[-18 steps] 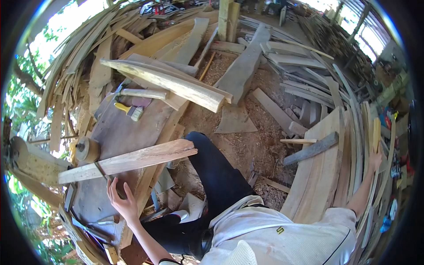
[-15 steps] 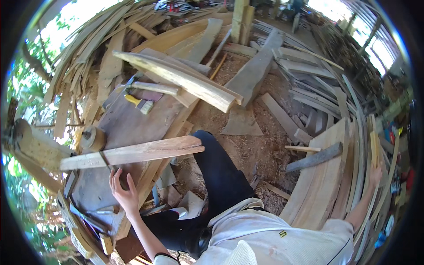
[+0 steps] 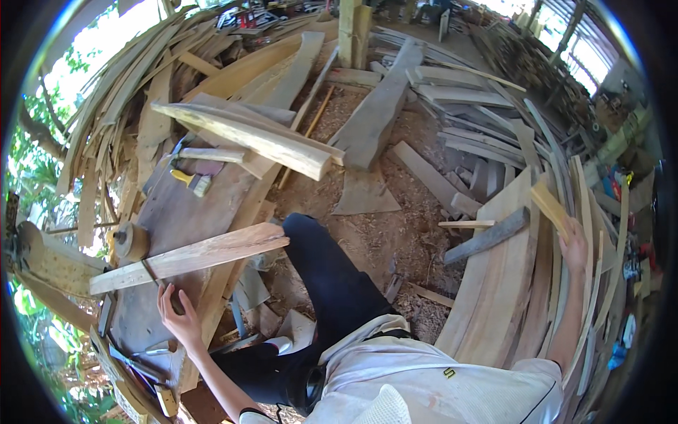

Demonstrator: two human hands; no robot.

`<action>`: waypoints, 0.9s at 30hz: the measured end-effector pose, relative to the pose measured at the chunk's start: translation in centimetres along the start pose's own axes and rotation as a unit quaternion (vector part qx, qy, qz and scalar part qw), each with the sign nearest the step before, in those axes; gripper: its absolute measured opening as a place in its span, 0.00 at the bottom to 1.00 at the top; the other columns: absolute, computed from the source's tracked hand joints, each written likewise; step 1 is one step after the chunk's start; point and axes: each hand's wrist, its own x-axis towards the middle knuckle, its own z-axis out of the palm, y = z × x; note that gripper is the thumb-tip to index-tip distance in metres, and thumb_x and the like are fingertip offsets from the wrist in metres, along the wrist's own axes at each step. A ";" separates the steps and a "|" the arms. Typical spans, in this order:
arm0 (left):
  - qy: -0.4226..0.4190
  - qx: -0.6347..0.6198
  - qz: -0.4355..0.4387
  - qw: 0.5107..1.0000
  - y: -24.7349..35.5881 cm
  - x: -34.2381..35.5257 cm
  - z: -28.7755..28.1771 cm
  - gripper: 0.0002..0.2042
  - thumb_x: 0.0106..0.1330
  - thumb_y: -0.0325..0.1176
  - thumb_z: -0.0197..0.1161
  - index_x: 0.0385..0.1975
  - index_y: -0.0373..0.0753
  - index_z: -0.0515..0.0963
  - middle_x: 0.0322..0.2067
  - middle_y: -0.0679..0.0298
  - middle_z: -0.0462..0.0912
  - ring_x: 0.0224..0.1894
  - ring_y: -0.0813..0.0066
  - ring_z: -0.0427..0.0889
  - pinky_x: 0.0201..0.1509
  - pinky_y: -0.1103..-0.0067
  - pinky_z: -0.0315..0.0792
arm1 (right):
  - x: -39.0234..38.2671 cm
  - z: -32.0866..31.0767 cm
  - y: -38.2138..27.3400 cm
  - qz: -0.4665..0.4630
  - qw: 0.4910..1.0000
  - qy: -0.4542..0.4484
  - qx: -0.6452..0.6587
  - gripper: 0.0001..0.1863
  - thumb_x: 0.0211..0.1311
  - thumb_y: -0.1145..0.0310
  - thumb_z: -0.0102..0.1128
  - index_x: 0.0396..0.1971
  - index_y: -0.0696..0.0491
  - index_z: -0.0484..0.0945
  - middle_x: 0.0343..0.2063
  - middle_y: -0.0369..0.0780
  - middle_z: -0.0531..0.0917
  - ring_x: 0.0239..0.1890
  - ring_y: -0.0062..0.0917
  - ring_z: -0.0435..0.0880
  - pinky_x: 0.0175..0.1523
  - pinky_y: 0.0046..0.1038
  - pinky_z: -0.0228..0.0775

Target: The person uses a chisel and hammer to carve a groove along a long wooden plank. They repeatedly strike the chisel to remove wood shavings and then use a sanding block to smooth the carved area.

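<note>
left hand [image 3: 180, 318] spread, pressed on workbench [image 3: 176, 219] at plank's [image 3: 191, 256] six o'clock; right hand [image 3: 573, 244] closed on wood strip [image 3: 549, 205].

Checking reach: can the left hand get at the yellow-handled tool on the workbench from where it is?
Probably not without leaning: the left hand rests at the bench's near end, the yellow-handled tool lies far up it, and the long plank crosses between them.

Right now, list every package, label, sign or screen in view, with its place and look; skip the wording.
Small dark mark: on the back of the pale shirt, near the lower edge; tiny, dark on off-white.
Colourful items: at the right rim beyond the stacked planks; red, green and yellow, too blurred to tell if they are packages.
Signs and screens: none show.
</note>
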 end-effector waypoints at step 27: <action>0.006 -0.051 -0.028 0.998 1.5 0.2 0.4 0.18 0.67 0.32 0.68 0.54 0.31 0.81 0.54 0.45 0.83 0.66 0.44 0.76 0.70 0.59 0.68 | 19.3 4.4 -21.6 0.009 0.952 0.162 0.261 0.25 0.70 0.66 0.64 0.63 0.57 0.75 0.63 0.50 0.78 0.68 0.45 0.74 0.73 0.40 0.64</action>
